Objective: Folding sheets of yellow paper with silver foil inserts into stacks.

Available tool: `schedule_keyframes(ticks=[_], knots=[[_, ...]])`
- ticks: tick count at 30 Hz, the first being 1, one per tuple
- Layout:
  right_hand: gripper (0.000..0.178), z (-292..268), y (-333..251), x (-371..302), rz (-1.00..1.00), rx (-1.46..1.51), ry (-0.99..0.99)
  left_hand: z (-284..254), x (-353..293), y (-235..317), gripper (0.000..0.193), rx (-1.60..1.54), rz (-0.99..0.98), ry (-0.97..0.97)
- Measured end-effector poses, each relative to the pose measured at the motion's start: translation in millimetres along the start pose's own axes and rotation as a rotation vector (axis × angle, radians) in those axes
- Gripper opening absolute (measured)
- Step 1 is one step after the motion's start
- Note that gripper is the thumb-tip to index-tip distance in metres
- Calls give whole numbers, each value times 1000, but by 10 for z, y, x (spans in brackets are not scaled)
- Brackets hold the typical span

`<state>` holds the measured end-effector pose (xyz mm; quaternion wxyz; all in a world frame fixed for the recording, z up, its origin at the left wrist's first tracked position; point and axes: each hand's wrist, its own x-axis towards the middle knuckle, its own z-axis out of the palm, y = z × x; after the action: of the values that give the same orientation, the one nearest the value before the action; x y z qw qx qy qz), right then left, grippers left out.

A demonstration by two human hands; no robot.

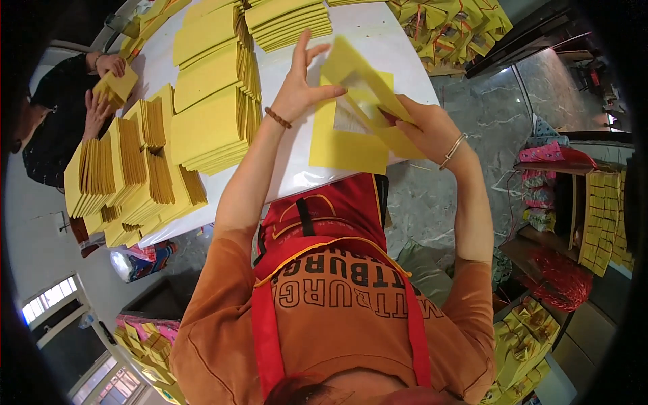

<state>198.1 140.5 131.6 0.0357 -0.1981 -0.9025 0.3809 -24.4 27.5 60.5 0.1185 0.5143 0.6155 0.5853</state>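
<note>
My right hand grips a yellow paper piece by its lower right part, with the thumb on top. The piece is tilted up off the table and has a pale, see-through looking middle. Beneath it, another yellow sheet with a whitish patch lies flat near the table's front edge. My left hand is spread, fingers pointing up and away. Its thumb reaches to the edge of the raised piece; I cannot tell whether it touches. Left of this hand stand stacks of folded yellow paper.
The white table carries more yellow bundles at left. Across its left side, another person's hands handle a yellow bundle. A heap of yellow pieces lies beyond the far right corner. Shelves with yellow packs stand at right.
</note>
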Motion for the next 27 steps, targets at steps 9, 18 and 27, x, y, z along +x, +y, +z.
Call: schedule_keyframes(ticks=[9,18,27], knots=[[51,-14,303,-192,69,283,117,-97,-306,-267,32,-722,-401,108],[54,487,722,110,13,763,368,-17,-387,-292,55,-661,-398,121],[35,446,824,134,101,712,260,-66,-465,-342,33,-623,-501,59]])
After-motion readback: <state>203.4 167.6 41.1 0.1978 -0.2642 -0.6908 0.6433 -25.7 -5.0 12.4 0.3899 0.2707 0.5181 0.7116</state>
